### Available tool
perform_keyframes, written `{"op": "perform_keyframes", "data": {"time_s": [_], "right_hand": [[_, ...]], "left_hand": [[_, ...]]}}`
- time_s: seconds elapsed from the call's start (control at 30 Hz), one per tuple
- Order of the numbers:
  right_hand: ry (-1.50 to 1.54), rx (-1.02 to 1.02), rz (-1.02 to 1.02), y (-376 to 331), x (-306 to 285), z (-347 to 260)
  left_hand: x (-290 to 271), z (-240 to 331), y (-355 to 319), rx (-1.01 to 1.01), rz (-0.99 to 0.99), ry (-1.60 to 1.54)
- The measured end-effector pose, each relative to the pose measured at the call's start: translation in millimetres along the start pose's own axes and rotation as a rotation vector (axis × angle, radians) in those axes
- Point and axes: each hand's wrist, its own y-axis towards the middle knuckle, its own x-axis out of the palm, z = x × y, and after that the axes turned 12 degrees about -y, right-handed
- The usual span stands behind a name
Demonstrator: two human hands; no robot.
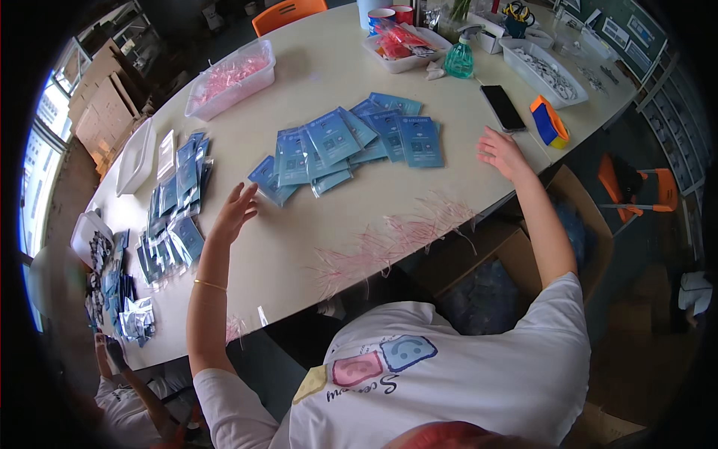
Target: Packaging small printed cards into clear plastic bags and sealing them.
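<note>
Blue flat packets in clear sleeves (329,144) lie overlapped in a loose spread across the middle of the table. At the left end of that spread, close to its lowest packet, is my left hand (235,211), fingers apart and nothing in it. My right hand (502,153) is held out beyond the spread's right end, also empty with fingers stretched. A black phone (502,108) lies just past my right fingertips. Between my arms, pale pink stringy strands (396,239) lie in a row along the near table edge.
More blue packets (176,194) are heaped at the left by an empty white tray (137,157). Farther back stand a bin of pink strands (233,78), a green spray bottle (459,58) and an orange-and-blue tape dispenser (550,122). A co-worker's hand (114,353) shows lower left.
</note>
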Motion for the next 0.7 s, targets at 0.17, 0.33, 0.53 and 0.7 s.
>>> {"op": "perform_keyframes", "data": {"time_s": [0.17, 0.33, 0.53, 0.7], "right_hand": [[0.124, 0.237, -0.235, 24.3, 63.8, -36.7], [-0.281, 0.257, -0.324, 46.3, 159.7, -63.4], [-0.38, 0.09, -0.453, 25.9, 242.2, -96.5], [-0.196, 0.067, -0.348, 45.0, 288.0, -76.8]], "left_hand": [[89.6, 19.2, 87.0, 0.101, 0.124, 0.197], [153.5, 29.1, 108.3, 0.079, 0.115, 0.225], [156.1, 37.9, 106.4, 0.067, 0.081, 0.086], [150.7, 45.2, 89.7, 0.059, 0.055, -0.241]]}}
